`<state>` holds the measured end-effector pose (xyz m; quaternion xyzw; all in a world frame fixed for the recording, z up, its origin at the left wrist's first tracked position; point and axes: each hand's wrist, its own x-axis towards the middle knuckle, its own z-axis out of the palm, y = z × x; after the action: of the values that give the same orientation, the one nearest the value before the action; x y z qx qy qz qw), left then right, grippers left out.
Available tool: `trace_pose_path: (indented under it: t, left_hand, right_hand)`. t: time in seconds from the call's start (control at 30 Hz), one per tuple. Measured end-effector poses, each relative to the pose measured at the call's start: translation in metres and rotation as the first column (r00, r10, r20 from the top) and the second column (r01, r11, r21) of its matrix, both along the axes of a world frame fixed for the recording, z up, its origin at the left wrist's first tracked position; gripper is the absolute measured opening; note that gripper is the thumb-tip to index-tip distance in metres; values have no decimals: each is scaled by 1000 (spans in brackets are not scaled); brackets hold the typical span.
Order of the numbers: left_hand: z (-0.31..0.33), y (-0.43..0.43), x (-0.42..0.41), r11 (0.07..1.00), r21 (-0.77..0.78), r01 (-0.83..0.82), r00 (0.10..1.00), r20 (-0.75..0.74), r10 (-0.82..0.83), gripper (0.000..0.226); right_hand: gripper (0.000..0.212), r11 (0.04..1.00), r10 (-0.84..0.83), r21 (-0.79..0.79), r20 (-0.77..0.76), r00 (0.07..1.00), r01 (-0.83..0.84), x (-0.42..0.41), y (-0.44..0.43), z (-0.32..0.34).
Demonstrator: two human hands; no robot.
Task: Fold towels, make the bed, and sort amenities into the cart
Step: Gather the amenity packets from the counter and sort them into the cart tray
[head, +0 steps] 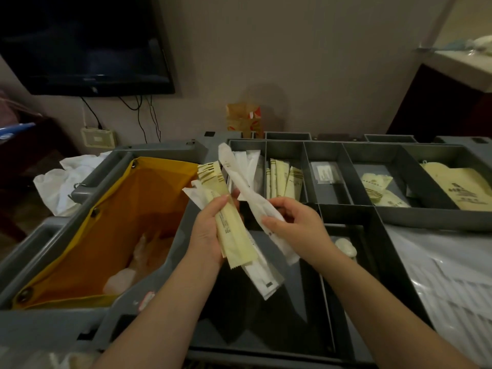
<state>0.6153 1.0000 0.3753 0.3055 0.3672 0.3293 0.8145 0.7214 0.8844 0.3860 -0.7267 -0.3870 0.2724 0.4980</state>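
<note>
Cart (53,331): moulded grey plastic, matte, with a row of rectangular compartments along its far edge and a deep well at its centre. At the cart's left edge hangs a yellow bag (111,222) of coated fabric, fixed to the rim by metal studs.

At the left end of the far row, the first compartment (247,146) holds white sachets. The second compartment (285,150), just to its right, holds cream sachets with gold stripes.

The left hand (205,235) is above the centre well, fingers and thumb curled round a mixed bundle (234,235) of cream and white sachets. These are flat, slim film or paper sleeves with serrated crimped ends.

The right hand (295,222) pinches one white sachet (247,190) near its lower third, clear of the bundle's upper half. The sachet's long axis runs from near right to far left, and its free end is over the near wall of the first compartment.

Judgement: the right hand is the nearer to the far row. The matching compartment lies straight ahead along the sachet's axis, so a short forward reach with little rotation should serve. The sleeve is light and limp and will likely flex at its unsupported end.
</note>
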Motion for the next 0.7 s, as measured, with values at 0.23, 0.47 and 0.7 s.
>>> trace_pose_path:
  t: [0.23, 0.47, 0.7]
  left_hand:
    - [-1, -1, 4, 999, -29, -13, 1000, -6, 13, 49]
    - [-5, 3, 4, 995, -75, -61, 998, -34, 58, 38]
    - [-5, 8, 6, 996, -46, -75, 996, -44, 73, 36]
  right_hand:
    - [21, 996, 81, -31, 116, 990, -78, -2, 0, -4]
    - [18, 991, 133, -27, 15, 991, -132, -5, 2, -2]
    - [38, 978, -209, -36, -229, 951, 207, 19, 69, 33]
